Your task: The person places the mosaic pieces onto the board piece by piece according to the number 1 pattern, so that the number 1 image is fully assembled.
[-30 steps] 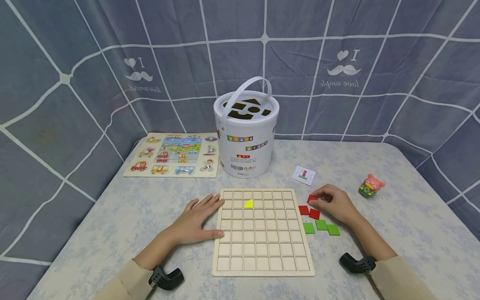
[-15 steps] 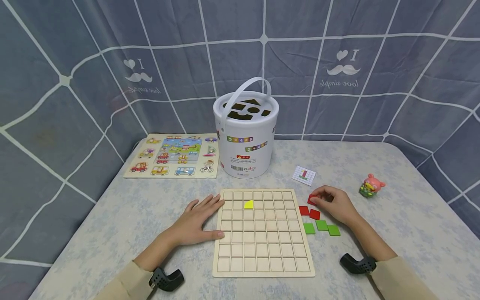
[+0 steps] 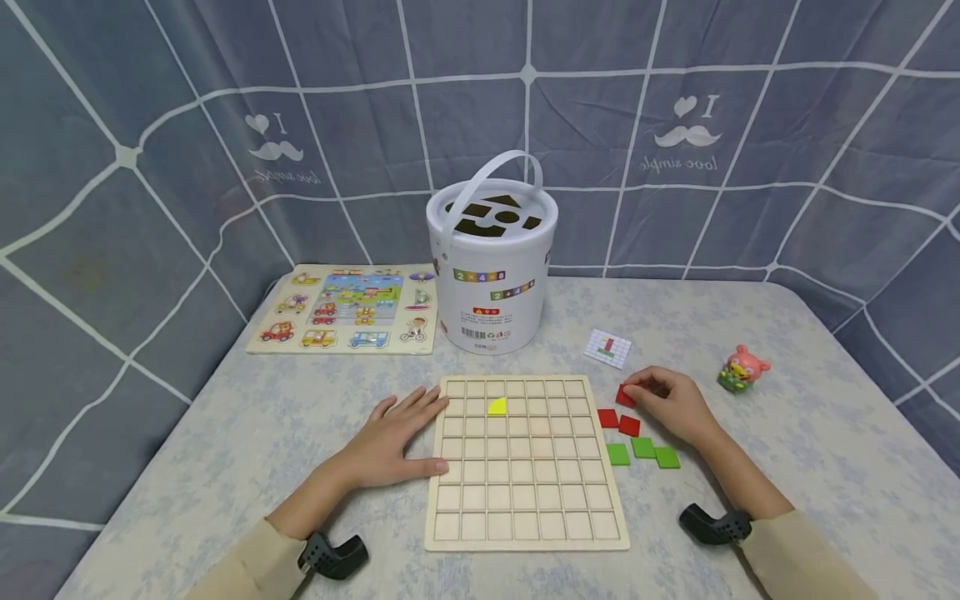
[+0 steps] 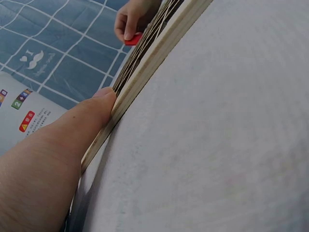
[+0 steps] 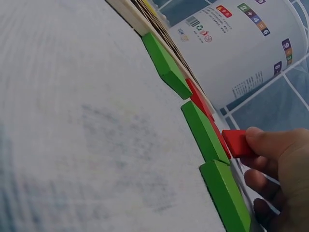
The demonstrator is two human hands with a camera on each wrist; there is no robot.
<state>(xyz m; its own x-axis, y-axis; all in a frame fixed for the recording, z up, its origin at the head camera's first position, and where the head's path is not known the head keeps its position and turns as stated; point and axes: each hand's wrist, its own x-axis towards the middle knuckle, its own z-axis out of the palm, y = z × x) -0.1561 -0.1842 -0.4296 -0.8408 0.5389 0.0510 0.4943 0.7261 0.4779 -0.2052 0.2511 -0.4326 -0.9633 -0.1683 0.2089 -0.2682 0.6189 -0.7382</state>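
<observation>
My right hand (image 3: 672, 406) pinches a red square tile (image 5: 236, 143) between thumb and fingers, just right of the wooden grid board (image 3: 525, 546). Two more red tiles (image 3: 629, 426) lie below it by the board's right edge, with three green tiles (image 3: 642, 447) nearer to me. Spread flat, my left hand (image 3: 395, 446) rests at the board's left edge, its thumb (image 4: 96, 108) touching the rim in the left wrist view. One yellow quarter-round piece (image 3: 497, 407) sits in a cell of the board's second row from the back.
Behind the board stands a white bucket (image 3: 491, 292) with shaped holes in its lid and a handle. A vehicle picture puzzle (image 3: 341, 342) lies to its left. A small pattern card (image 3: 607, 349) and a pink-headed toy figure (image 3: 742, 369) are on the right.
The right hand has barely shifted, still pinching the red tile. The left hand and the pieces stay where they were.
</observation>
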